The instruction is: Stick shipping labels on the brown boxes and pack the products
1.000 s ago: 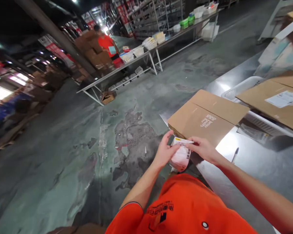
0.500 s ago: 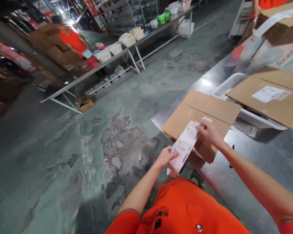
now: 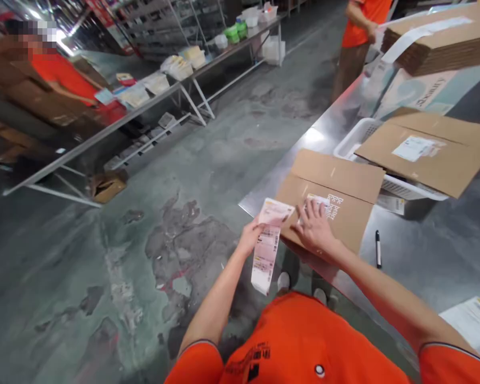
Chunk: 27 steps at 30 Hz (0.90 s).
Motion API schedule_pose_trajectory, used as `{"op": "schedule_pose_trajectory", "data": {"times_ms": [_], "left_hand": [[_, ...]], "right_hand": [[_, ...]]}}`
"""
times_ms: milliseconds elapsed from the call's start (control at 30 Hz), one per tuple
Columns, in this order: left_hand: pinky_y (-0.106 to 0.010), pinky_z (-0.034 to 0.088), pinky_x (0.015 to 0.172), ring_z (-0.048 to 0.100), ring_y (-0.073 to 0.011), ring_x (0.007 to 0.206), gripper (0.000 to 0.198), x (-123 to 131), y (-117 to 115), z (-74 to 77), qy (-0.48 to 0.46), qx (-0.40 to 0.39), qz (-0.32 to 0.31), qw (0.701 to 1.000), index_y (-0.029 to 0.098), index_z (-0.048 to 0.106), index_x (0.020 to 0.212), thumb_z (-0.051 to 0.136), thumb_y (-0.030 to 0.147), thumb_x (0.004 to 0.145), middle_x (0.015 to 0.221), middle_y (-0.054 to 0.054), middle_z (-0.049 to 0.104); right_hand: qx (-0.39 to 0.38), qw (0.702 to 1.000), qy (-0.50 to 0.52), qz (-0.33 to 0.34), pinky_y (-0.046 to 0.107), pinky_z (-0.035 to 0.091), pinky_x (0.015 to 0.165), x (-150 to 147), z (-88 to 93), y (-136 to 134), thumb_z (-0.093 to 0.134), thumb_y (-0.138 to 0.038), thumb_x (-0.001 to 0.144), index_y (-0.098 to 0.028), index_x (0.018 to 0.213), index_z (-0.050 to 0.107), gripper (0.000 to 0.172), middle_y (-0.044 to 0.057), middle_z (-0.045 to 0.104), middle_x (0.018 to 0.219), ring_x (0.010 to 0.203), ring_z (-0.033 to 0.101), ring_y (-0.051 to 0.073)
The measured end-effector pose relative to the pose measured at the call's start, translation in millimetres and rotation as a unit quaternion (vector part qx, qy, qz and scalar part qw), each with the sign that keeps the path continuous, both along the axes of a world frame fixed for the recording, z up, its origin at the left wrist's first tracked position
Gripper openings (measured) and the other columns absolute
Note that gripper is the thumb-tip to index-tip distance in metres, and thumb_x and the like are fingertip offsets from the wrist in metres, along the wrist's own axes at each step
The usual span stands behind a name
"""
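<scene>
My left hand (image 3: 251, 237) pinches a strip of printed shipping labels (image 3: 267, 250), which hangs down past the table's edge. My right hand (image 3: 315, 224) lies flat with fingers spread on a single shipping label (image 3: 319, 201), pressed against the top of a flattened cardboard box (image 3: 350, 184). White lettering shows on the cardboard beside the label. Part of that label is hidden under my fingers. The flattened box rests at the corner of the metal table.
A black-and-white marker (image 3: 378, 249) lies on the metal table (image 3: 416, 256). A labelled flat carton (image 3: 436, 144) lies over a white basket (image 3: 360, 136). Stacked cardboard (image 3: 444, 40) stands behind. Across the floor, a long table (image 3: 136, 106) holds bins; two people in orange stand nearby.
One label has come off the strip and now lies on the cardboard under my right hand. My left hand has moved left with the remaining strip. The view has shifted right.
</scene>
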<state>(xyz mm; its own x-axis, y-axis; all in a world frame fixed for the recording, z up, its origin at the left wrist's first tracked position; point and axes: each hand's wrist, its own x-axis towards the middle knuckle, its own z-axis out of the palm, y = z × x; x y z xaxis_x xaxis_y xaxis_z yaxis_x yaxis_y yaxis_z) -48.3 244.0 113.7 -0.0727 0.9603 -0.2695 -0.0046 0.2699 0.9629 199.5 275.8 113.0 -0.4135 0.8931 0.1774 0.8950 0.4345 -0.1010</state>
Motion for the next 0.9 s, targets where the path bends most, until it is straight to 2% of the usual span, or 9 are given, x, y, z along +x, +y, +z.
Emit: {"op": "schedule_pose_trajectory", "data": {"times_ms": [100, 133, 200, 300, 433, 600, 733, 833, 900], "left_hand": [[-0.039, 0.035, 0.115, 0.045, -0.0303, 0.142, 0.031, 12.3, 12.4, 5.5, 0.083, 0.034, -0.086, 0.992, 0.017, 0.078, 0.094, 0.068, 0.041, 0.077, 0.152, -0.013, 0.05], [-0.038, 0.034, 0.116, 0.042, -0.0305, 0.144, 0.029, 16.5, 8.5, 6.8, 0.105, 0.04, -0.103, 0.988, 0.017, 0.078, 0.092, 0.067, 0.04, 0.078, 0.155, -0.014, 0.046], [-0.039, 0.034, 0.115, 0.041, -0.0314, 0.145, 0.03, 25.2, -6.4, 10.0, 0.125, 0.042, -0.123, 0.984, 0.017, 0.079, 0.09, 0.066, 0.043, 0.08, 0.153, -0.016, 0.049], [-0.04, 0.04, 0.11, 0.053, -0.0327, 0.133, 0.04, 38.8, -32.2, 16.8, 0.088, 0.026, -0.127, 0.988, 0.016, 0.079, 0.091, 0.068, 0.052, 0.077, 0.136, -0.016, 0.064], [-0.034, 0.052, 0.082, 0.068, -0.0254, 0.09, 0.055, 53.8, -50.3, 27.7, 0.014, -0.032, -0.07, 0.997, 0.014, 0.077, 0.091, 0.071, 0.065, 0.071, 0.095, -0.01, 0.077], [-0.027, 0.048, 0.067, 0.061, -0.0174, 0.07, 0.064, 76.2, -57.5, 42.2, -0.011, -0.045, -0.046, 0.998, 0.013, 0.076, 0.087, 0.073, 0.073, 0.064, 0.075, -0.004, 0.072], [-0.025, 0.043, 0.06, 0.056, -0.015, 0.063, 0.068, 99.1, -72.2, 47.8, -0.01, -0.068, -0.066, 0.995, 0.013, 0.074, 0.084, 0.073, 0.076, 0.06, 0.069, -0.003, 0.068], [-0.026, 0.043, 0.061, 0.054, -0.0144, 0.062, 0.066, 113.1, -83.3, 50.3, -0.016, -0.077, -0.061, 0.995, 0.012, 0.073, 0.081, 0.073, 0.075, 0.06, 0.068, -0.003, 0.066], [-0.025, 0.041, 0.061, 0.053, -0.014, 0.063, 0.062, 121.6, -87.5, 53.0, -0.007, -0.073, -0.053, 0.996, 0.012, 0.073, 0.079, 0.074, 0.072, 0.062, 0.068, -0.002, 0.066]], "right_hand": [[-0.005, 0.994, 0.013, 0.108, 0.055, 0.02, 0.12, 23.8, -10.5, -40.1, 0.04, -0.051, 0.098, -0.017, 0.147, 0.046, 0.06, 0.015, 0.043, 0.155, 0.148, 0.029, 0.033], [0.0, 0.997, 0.036, 0.072, 0.055, 0.022, 0.119, 41.2, -11.4, -50.2, 0.039, -0.048, 0.098, -0.018, 0.145, 0.049, 0.056, 0.015, 0.046, 0.152, 0.147, 0.032, 0.033], [0.002, 0.987, 0.105, -0.124, 0.056, 0.032, 0.113, 83.1, -9.3, -65.0, 0.039, -0.046, 0.096, -0.014, 0.135, 0.056, 0.053, 0.02, 0.055, 0.143, 0.139, 0.042, 0.036], [-0.106, 0.886, 0.236, -0.385, 0.05, 0.05, 0.088, 140.3, 2.3, -79.5, 0.044, -0.05, 0.088, -0.01, 0.113, 0.064, 0.051, 0.023, 0.07, 0.111, 0.105, 0.064, 0.036], [-0.138, 0.807, 0.411, -0.4, 0.038, 0.052, 0.073, 180.7, 30.7, -84.6, 0.05, -0.059, 0.081, -0.018, 0.099, 0.064, 0.047, 0.012, 0.073, 0.094, 0.084, 0.066, 0.028], [0.014, 0.772, 0.412, -0.483, 0.038, 0.05, 0.077, 244.1, 87.1, -24.2, 0.049, -0.05, 0.086, -0.013, 0.105, 0.064, 0.045, 0.018, 0.07, 0.106, 0.094, 0.065, 0.029], [0.032, 0.762, 0.364, -0.534, 0.049, 0.048, 0.086, 305.0, 133.5, 39.8, 0.048, -0.038, 0.091, -0.001, 0.109, 0.064, 0.045, 0.029, 0.065, 0.11, 0.105, 0.062, 0.038], [0.027, 0.787, 0.345, -0.512, 0.067, 0.037, 0.096, 304.6, 150.1, 58.4, 0.062, -0.041, 0.085, 0.009, 0.13, 0.05, 0.069, 0.043, 0.047, 0.132, 0.127, 0.045, 0.051], [0.013, 0.834, 0.338, -0.437, 0.064, 0.033, 0.103, 271.5, 146.7, 56.5, 0.07, -0.045, 0.08, 0.001, 0.142, 0.043, 0.082, 0.037, 0.039, 0.145, 0.136, 0.037, 0.047]]}}
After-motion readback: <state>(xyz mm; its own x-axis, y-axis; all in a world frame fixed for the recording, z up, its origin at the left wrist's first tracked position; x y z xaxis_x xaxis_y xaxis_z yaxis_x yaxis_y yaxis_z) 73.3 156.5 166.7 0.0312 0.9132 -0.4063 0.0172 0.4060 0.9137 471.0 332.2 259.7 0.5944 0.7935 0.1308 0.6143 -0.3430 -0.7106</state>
